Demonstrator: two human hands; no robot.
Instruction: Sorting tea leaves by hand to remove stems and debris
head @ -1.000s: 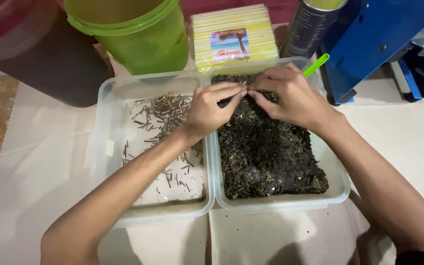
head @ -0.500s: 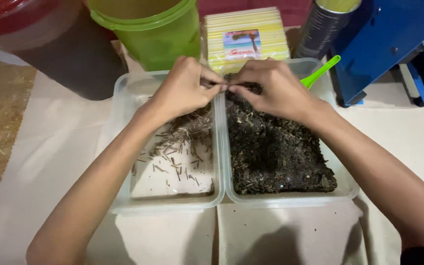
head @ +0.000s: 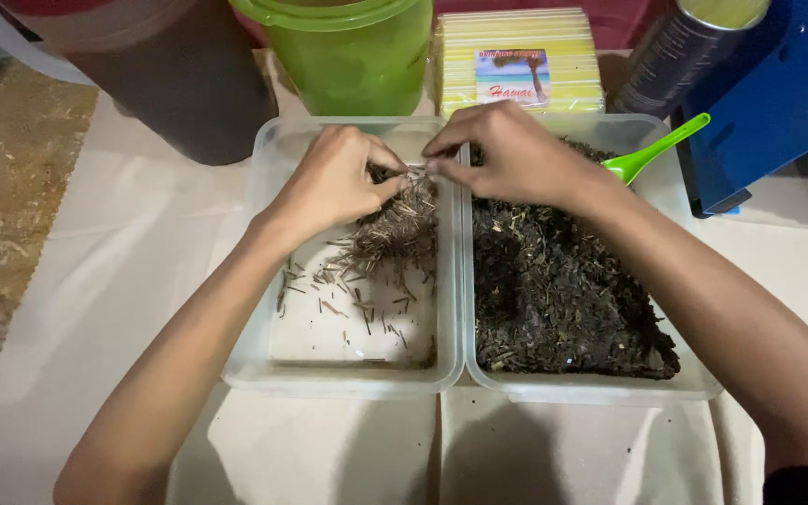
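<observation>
1. Two tubs (head: 264, 360), clear smooth plastic, slightly frosted.
2. Stems (head: 395, 229), dry, pale, woody.
3. Dark leaf bits (head: 563, 299), matt, crumbly.
4. Scoop (head: 656, 151) and bucket (head: 357, 56), glossy green plastic.
5. Cloth (head: 105, 281), cream, matt, creased.

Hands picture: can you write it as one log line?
left hand: pinching stem | right hand: pinching same stem | spot: over stem tray | leaf tray: full

Both forearms are bare from wrist to elbow, with no watch, bracelet or ring visible on either one. The left hand (head: 329, 182) and the right hand (head: 507, 154) wear no gloves, and the fingernails look short and unpainted. A dark sleeve edge (head: 806, 486) shows at the right upper arm.
</observation>
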